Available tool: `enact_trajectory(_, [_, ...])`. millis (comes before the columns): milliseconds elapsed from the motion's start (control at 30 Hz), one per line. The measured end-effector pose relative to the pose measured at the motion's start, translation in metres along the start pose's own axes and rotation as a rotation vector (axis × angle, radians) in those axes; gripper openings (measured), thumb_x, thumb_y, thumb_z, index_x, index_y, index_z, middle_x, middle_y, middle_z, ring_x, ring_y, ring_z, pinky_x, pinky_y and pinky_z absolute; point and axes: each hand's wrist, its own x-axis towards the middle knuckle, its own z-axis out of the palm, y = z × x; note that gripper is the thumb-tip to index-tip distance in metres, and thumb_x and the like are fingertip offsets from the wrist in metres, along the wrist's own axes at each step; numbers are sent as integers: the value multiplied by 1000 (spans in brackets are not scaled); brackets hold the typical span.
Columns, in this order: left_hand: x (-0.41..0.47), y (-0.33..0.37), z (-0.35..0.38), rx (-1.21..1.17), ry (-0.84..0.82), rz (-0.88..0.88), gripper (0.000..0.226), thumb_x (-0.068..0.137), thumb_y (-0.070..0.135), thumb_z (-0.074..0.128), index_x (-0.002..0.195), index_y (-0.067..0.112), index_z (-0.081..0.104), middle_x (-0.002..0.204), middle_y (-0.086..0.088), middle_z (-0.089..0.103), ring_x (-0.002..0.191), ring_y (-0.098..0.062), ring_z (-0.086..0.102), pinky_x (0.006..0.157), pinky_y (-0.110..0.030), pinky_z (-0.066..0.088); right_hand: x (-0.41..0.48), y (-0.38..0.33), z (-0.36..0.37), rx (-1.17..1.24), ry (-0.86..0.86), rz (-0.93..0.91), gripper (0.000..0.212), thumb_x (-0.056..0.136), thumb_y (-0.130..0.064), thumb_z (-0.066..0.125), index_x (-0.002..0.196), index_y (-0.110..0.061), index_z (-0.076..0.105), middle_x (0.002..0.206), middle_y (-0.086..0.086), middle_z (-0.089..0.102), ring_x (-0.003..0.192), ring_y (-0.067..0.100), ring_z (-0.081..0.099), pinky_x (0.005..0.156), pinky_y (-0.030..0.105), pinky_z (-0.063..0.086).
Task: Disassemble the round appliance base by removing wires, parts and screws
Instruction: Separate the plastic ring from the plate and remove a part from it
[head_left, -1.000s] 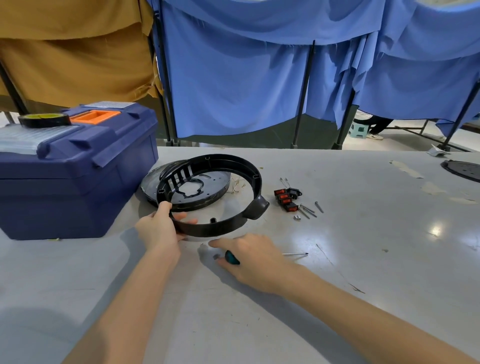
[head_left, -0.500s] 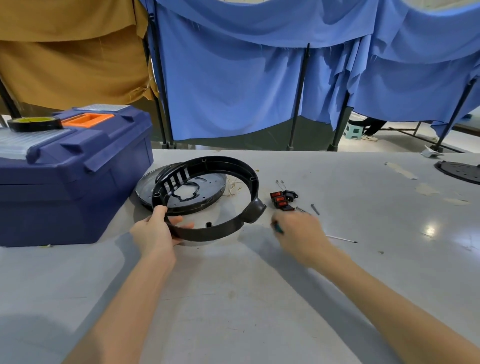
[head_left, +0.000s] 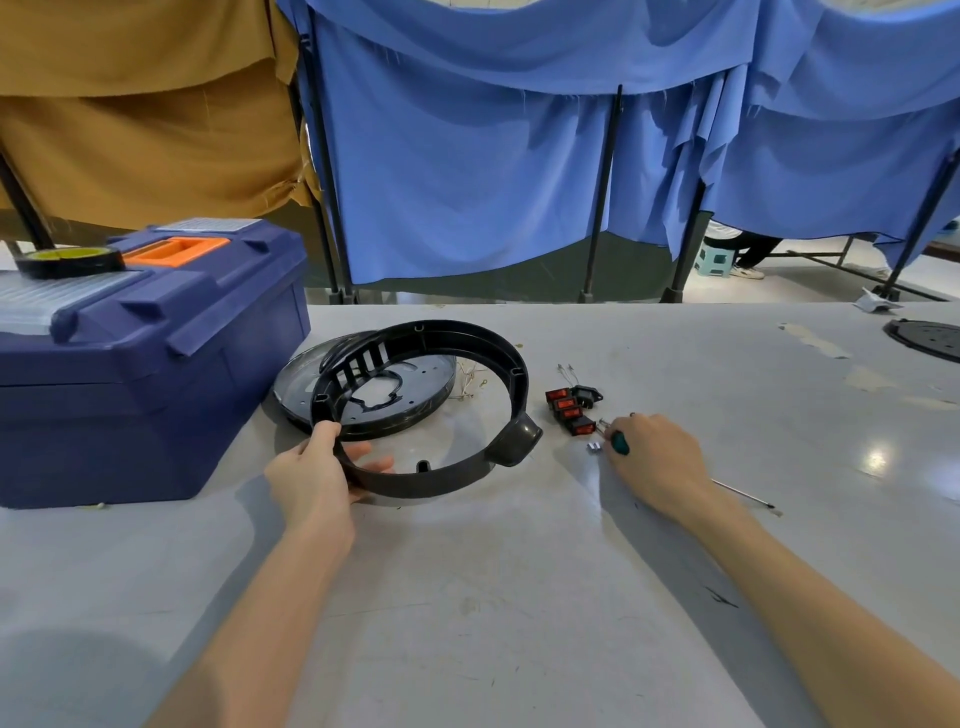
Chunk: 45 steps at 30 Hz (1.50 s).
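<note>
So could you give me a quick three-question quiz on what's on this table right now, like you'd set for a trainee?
1. True or false: the left hand grips the black plastic ring of the round appliance base.
2. What does the right hand hold?
A. a teal-handled screwdriver
B. a hammer
C. a pair of pliers
3. In one word: what colour is the big plastic toolbox standing to the left of the ring?

Key: 1 true; 2 A; 3 blue.
</note>
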Motion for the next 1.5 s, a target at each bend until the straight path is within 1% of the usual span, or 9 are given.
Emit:
enact_trajectory(200, [-1, 0, 0, 17, -33, 2, 23, 92, 17, 57, 107, 0, 58, 80, -17, 71, 52, -31, 70, 41, -33, 53, 2, 6, -24, 205, 154, 71, 24, 96, -21, 54, 114, -17, 68, 103, 9, 70, 96, 31, 62, 72, 34, 47])
enact_trajectory(333, [-4, 2, 2, 58, -100, 13, 22, 90, 18, 58, 101, -1, 63, 72, -13, 73, 49, -32, 68, 42, -33, 53, 2, 10, -45, 376, 195, 67, 19, 95, -25, 59, 105, -15, 72, 79, -2, 68, 79, 23, 62, 69, 34, 49])
enact_trajectory(533, [-11, 3, 5, 94, -313, 11, 24, 90, 16, 58, 97, -6, 64, 79, -19, 74, 50, -33, 67, 42, -32, 52, 1, -15, -73, 754, -84, -24, 39, 93, -46, 54, 78, -16, 74, 42, -12, 58, 34, 9, 33, 39, 20, 33])
enact_trajectory(700, [-13, 4, 5, 90, -433, -17, 31, 93, 19, 54, 104, -7, 64, 87, -20, 74, 59, -36, 69, 46, -33, 54, 5, -16, -87, 1279, -457, 60, 57, 90, -51, 50, 104, 0, 70, 91, 11, 76, 35, 9, 26, 34, 19, 27])
enact_trajectory(967, [-21, 4, 15, -40, -496, -41, 27, 96, 20, 57, 113, -1, 61, 98, -22, 73, 87, -41, 71, 62, -44, 61, 1, -19, -78, 1986, -671, -65, 33, 91, -34, 55, 98, -2, 59, 68, 0, 58, 32, 5, 17, 26, 13, 29])
enact_trajectory(1100, [-20, 3, 19, -95, -547, -25, 30, 93, 14, 59, 122, 5, 61, 111, -20, 70, 101, -32, 70, 79, -41, 60, -6, -23, -88, 1972, -634, -211, 44, 70, -35, 85, 91, -3, 63, 58, -1, 49, 28, 2, 20, 26, 14, 25])
enact_trajectory(1233, [-20, 4, 21, -103, -552, 25, 45, 91, 18, 63, 135, 12, 53, 117, -9, 70, 110, -23, 67, 94, -39, 51, -18, -29, -110, 1723, -516, -366, 29, 78, -32, 78, 88, -7, 68, 55, -3, 58, 26, -2, 31, 30, 9, 28])
enact_trajectory(1333, [-25, 6, 23, 7, -456, 196, 38, 87, 33, 67, 123, 24, 61, 109, -1, 73, 107, -15, 67, 98, -36, 49, -26, -37, -122, 1608, -402, -395, 38, 78, -23, 70, 96, 8, 59, 58, 3, 56, 27, 2, 30, 33, 10, 25])
enact_trajectory(1500, [-43, 20, 30, -45, -524, 228, 48, 79, 52, 59, 100, 12, 73, 100, -11, 75, 100, -23, 70, 96, -46, 46, -44, -62, -129, 1387, -219, -420, 18, 75, -17, 76, 88, -8, 68, 78, 11, 70, 57, 13, 67, 44, 16, 49])
